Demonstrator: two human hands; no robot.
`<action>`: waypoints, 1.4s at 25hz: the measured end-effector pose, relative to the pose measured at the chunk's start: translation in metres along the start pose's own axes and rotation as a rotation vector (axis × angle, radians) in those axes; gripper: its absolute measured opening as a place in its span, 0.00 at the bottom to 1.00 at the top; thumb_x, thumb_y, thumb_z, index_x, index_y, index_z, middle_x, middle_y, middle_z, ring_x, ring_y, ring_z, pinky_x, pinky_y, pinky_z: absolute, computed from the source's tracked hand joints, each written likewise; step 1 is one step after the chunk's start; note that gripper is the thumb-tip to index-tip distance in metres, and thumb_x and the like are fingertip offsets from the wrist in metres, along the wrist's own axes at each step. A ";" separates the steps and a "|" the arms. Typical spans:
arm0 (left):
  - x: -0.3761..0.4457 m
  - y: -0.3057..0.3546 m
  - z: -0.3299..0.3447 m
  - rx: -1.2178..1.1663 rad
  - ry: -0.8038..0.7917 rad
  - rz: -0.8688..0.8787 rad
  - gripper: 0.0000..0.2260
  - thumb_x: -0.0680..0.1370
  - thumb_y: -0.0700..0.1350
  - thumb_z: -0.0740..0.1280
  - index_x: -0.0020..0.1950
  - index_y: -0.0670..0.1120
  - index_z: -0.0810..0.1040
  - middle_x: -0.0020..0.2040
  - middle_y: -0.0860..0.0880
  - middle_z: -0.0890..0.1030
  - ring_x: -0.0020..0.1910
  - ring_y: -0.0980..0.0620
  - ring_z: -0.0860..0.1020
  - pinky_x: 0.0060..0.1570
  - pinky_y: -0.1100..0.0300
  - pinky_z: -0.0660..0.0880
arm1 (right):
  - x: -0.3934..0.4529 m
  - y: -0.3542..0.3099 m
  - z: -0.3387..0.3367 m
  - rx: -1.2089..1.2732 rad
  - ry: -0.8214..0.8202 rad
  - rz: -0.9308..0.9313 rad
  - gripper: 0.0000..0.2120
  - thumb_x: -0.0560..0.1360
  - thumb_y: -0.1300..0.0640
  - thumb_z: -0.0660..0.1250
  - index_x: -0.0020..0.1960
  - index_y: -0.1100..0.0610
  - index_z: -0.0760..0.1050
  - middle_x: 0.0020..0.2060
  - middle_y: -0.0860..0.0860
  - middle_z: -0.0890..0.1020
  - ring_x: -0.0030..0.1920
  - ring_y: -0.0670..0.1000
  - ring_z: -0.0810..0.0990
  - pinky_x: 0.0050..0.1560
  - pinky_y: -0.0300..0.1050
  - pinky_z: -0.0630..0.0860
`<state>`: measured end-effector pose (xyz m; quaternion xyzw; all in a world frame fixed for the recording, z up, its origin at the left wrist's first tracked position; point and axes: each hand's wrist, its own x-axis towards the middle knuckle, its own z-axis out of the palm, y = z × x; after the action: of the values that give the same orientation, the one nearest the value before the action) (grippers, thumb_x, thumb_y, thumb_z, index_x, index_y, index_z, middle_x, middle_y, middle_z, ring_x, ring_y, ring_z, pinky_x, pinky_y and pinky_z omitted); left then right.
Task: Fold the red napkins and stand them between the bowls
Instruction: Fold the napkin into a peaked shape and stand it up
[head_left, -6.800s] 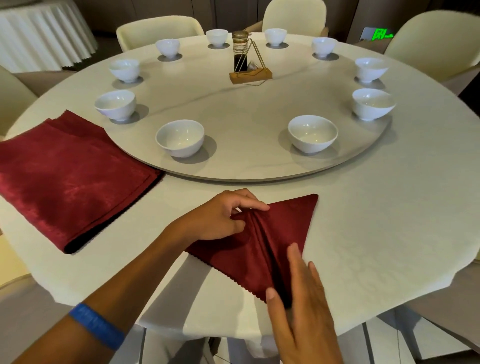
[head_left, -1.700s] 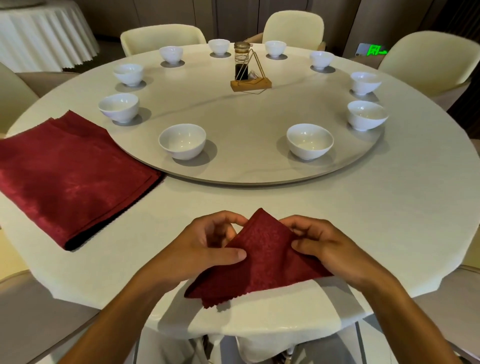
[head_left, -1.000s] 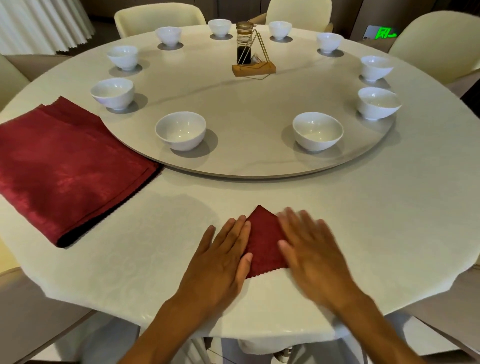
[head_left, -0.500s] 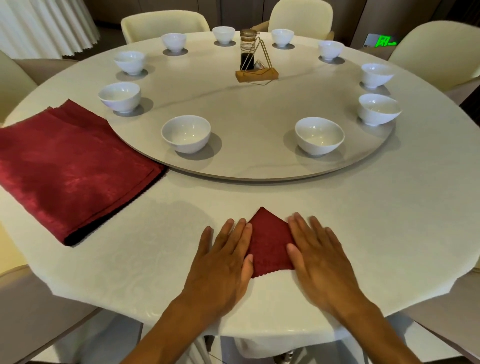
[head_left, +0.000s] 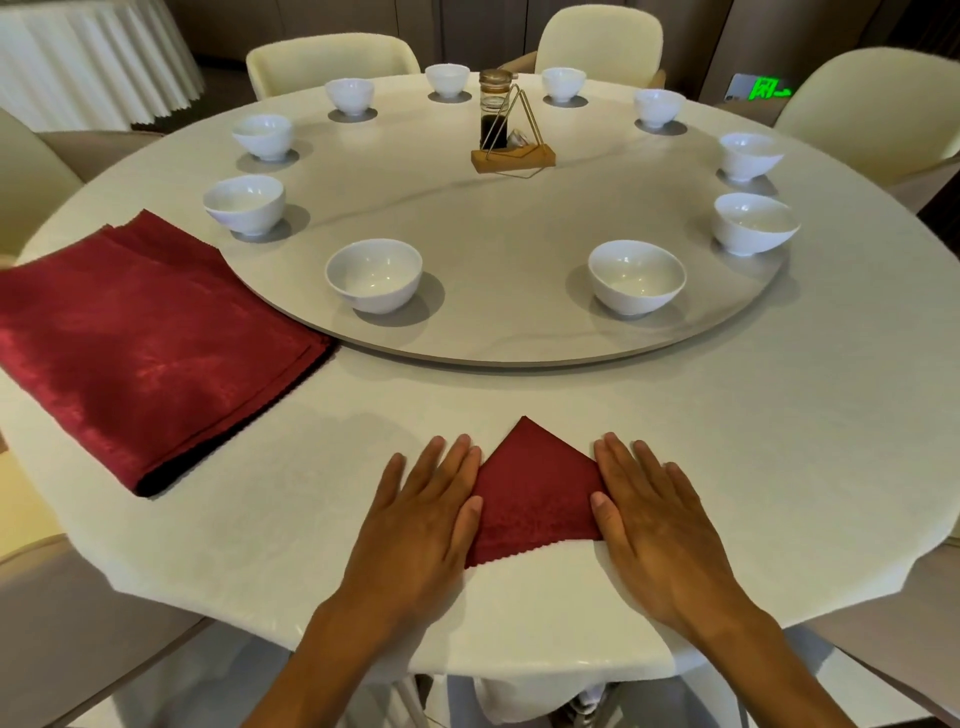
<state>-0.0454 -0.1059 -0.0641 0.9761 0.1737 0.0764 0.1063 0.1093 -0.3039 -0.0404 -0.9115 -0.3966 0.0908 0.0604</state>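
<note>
Napkin (head_left: 535, 499) lies flat between hands, its folded tip pointing toward bowls (head_left: 636, 276).

My left hand (head_left: 421, 525) and right hand (head_left: 654, 525) cover the folded napkin's (head_left: 535, 493) side corners; napkin stack (head_left: 140, 343) cut off at left edge.

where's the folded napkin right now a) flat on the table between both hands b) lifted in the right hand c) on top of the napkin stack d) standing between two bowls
a: the folded napkin lies flat on the table, with the left hand and the right hand pressing flat on its two sides; it is well short of the bowls and apart from the napkin stack.
</note>
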 end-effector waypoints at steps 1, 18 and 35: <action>-0.001 0.000 0.001 -0.012 0.005 0.001 0.30 0.81 0.59 0.31 0.81 0.53 0.49 0.80 0.56 0.50 0.79 0.58 0.43 0.76 0.49 0.43 | 0.001 -0.002 -0.005 -0.035 0.004 -0.014 0.39 0.69 0.39 0.22 0.79 0.48 0.37 0.78 0.44 0.42 0.79 0.46 0.40 0.76 0.45 0.33; 0.019 -0.005 -0.064 -1.039 -0.170 -0.114 0.23 0.76 0.37 0.71 0.66 0.57 0.75 0.54 0.55 0.83 0.54 0.57 0.80 0.54 0.60 0.78 | 0.041 -0.039 -0.087 1.152 -0.323 -0.140 0.07 0.74 0.64 0.72 0.44 0.56 0.75 0.39 0.53 0.82 0.39 0.51 0.80 0.41 0.43 0.77; 0.010 0.072 -0.072 -0.913 0.185 -0.075 0.17 0.77 0.49 0.71 0.63 0.59 0.73 0.47 0.66 0.80 0.50 0.62 0.80 0.49 0.67 0.76 | 0.000 -0.094 -0.085 1.117 0.159 -0.119 0.13 0.83 0.50 0.57 0.52 0.44 0.81 0.43 0.44 0.84 0.47 0.43 0.83 0.46 0.37 0.79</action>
<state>-0.0261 -0.1555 0.0237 0.8115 0.1662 0.2278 0.5118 0.0606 -0.2432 0.0598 -0.7213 -0.3333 0.2143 0.5681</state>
